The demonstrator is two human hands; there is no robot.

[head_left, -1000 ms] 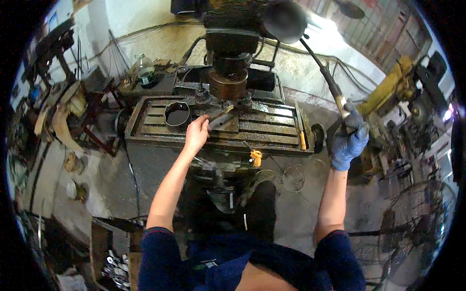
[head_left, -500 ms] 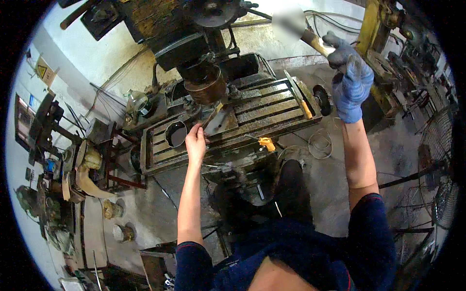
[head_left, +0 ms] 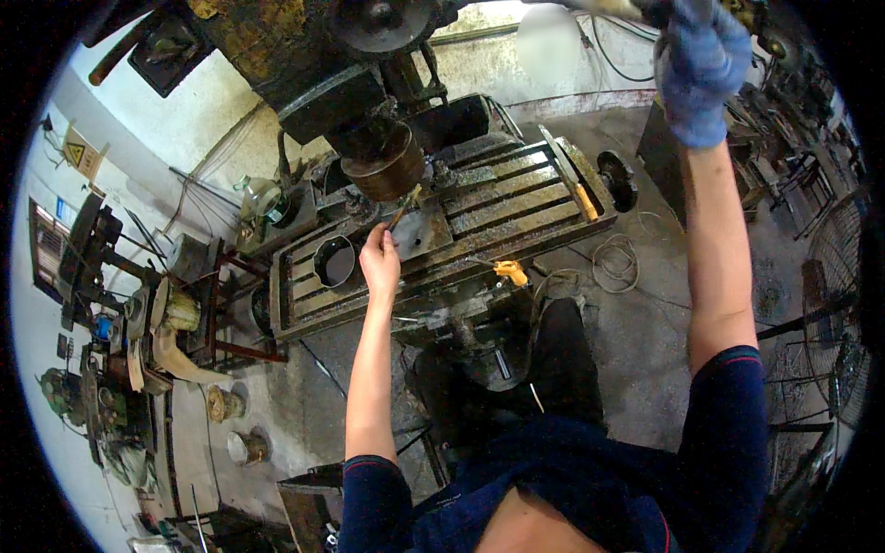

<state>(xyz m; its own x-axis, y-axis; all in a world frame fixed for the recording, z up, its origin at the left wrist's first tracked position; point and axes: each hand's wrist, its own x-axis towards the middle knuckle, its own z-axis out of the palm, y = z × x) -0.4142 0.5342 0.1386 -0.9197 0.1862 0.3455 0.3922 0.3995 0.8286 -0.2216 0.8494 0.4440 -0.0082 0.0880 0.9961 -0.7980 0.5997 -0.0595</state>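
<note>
- Brush (head_left: 404, 209): I see it in the person's bare left hand (head_left: 380, 262), over the front part of the slotted machine table (head_left: 502, 208).
- The relation I watch is the brush's line from that hand: it runs out past the fingertips, away from the body and slanting to the right, its far end near the lower right edge of the brown round drum (head_left: 381, 166) under the machine head. I can't tell from this view whether the end touches anything.
- The left hand is plainly the nearer one, since it has the brush; the gloved right hand (head_left: 706, 76) is raised well apart, at the upper right.
- I read the left thumb and fingers as pinched together on the brush's near end. The right fingers are blurred and cut by the upper edge, beside a pale bar (head_left: 610, 7), so I can't tell whether they are closed on it.
- The brush looks slim and straight, dark brown along its length, with a paler yellowish patch near the far end; the bristles are too small for me to make out.
- Just left of the left hand I see a round open pot (head_left: 320, 250).
</note>
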